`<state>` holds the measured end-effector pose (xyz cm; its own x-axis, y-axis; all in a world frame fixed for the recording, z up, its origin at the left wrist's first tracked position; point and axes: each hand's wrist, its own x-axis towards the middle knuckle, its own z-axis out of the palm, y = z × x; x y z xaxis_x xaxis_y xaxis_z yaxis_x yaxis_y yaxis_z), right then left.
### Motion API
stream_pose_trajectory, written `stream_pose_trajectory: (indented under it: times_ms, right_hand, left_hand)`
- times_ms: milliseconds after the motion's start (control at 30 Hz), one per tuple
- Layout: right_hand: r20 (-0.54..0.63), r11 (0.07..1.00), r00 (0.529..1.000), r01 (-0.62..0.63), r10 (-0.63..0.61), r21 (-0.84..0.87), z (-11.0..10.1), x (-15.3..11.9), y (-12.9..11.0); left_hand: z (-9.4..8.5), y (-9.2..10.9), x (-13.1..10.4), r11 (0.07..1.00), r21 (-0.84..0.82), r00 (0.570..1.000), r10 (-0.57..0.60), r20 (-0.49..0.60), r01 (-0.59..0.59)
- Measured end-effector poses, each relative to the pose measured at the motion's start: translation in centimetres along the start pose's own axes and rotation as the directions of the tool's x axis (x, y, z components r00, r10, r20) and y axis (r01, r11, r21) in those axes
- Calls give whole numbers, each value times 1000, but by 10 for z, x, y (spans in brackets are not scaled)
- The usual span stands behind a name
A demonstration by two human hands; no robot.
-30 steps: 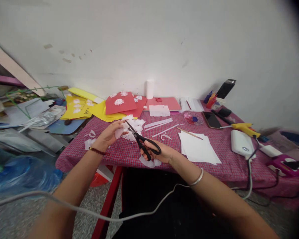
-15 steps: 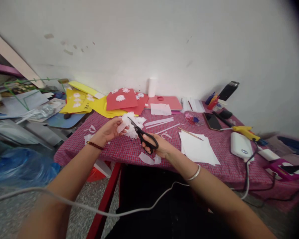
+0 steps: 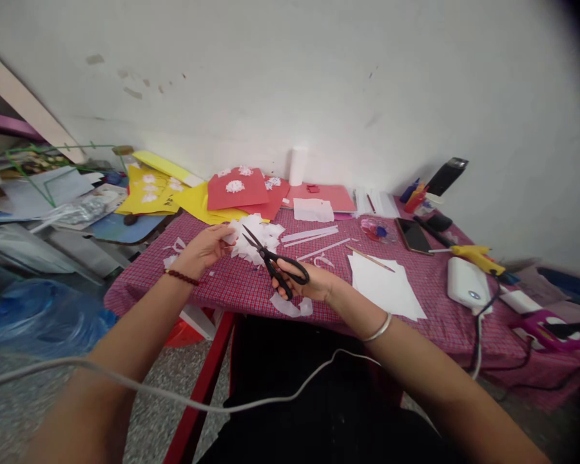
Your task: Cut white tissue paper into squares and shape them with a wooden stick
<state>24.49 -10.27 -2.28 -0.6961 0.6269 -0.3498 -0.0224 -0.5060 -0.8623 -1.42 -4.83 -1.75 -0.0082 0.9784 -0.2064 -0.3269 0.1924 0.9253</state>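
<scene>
The left hand (image 3: 210, 245) is pinching a small white paper bit (image 3: 230, 234) at its fingertips. The paper bit is just in front of the heap (image 3: 258, 232), and both are white, so I cannot tell where all its edges are. The right hand (image 3: 294, 277) is wrapped around the handles of the black scissors (image 3: 265, 252). The blades are a little way apart, and they point over the heap, toward the left hand. I see no paper between them.

The step in hand looks like snipping white paper into small bits. For a snip, the left hand would need to hold the paper bit out flat, with its edge away from the fingers. The right hand would need to bring the blades to that edge and squeeze slowly. The paper looks thin, so I think it could bend or slip if it is not held firmly. The blade tips are near the left fingers, so care is needed there.

On the tabletop (image 3: 241, 291), a curved scrap (image 3: 285, 305) lies just below the right hand. Long strips (image 3: 312, 233) lie past the right hand. White sheets (image 3: 391, 293) are to its right, with a pencil (image 3: 370, 258) on top. Red cards (image 3: 239, 200) lie beyond both hands.
</scene>
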Motion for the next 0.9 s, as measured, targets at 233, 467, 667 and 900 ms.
stream_pose_trajectory:
  times_ms: [233, 467, 667, 900]
  right_hand:
    - [-24, 999, 999, 27, -28, -40, 1, 3, 1]
    - [-37, 997, 996, 76, -76, 4, 3, 3, 1]
    - [-52, 986, 985, 164, -166, -44, 5, 2, 3]
    - [-78, 985, 983, 165, -168, -47, 3, 2, 0]
  left_hand:
    - [14, -8, -3, 997, 51, 998, -60, 20, 59]
    - [17, -10, 2, 995, 95, 998, -37, 44, 33]
    - [17, -8, 1, 997, 70, 998, -38, 48, 35]
    - [6, 3, -9, 975, 184, 992, -127, 20, 121]
